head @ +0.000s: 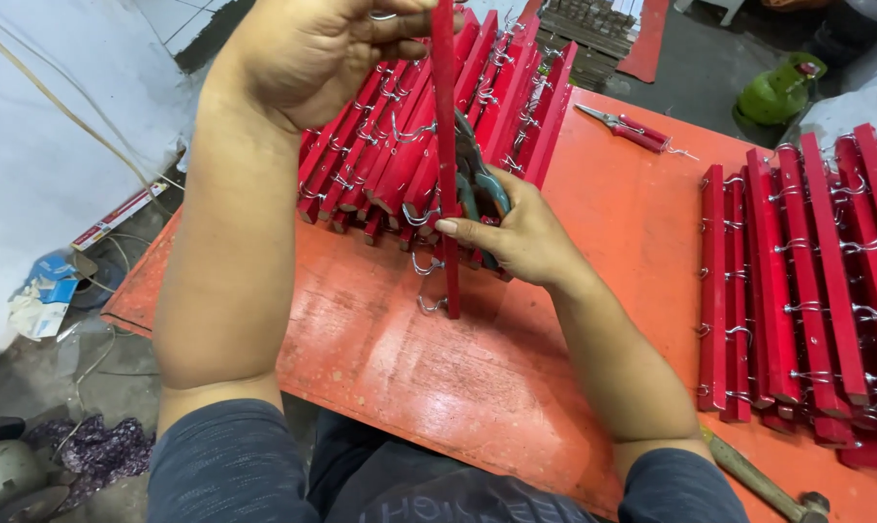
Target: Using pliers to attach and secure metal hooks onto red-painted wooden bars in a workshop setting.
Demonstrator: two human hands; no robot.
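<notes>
1. An orange table (593,291) is filling the middle of the view, its paint scuffed and scratched.
2. A heap of red slats (516,97) fitted with small metal hooks is lying at 12 o'clock, right behind both hands and crowding the working space.
3. A second batch of red hooked slats (816,281) is lying in a row at 3 o'clock, well apart from the hands.
4. Red-handled pliers (632,128) are resting on the table at 1 o'clock, beyond the heap.
5. A hammer (763,484) is lying at the table's near edge at 5 o'clock, just beside the right sleeve.
6. A green gas cylinder (779,92) is standing on the floor at 2 o'clock; rags and scraps are lying on the floor at 8 o'clock.
7. The left hand (312,48) is gripping the top of one red slat (445,174), fingers curled around it, holding it upright with its lower end on the table.
8. This slat is long, narrow and painted red, with wire hooks (424,266) sticking out along its left edge near the bottom.
9. The right hand (521,237) is closing around teal-handled pliers (479,184), fingers pressing against the slat at mid-height.
</notes>
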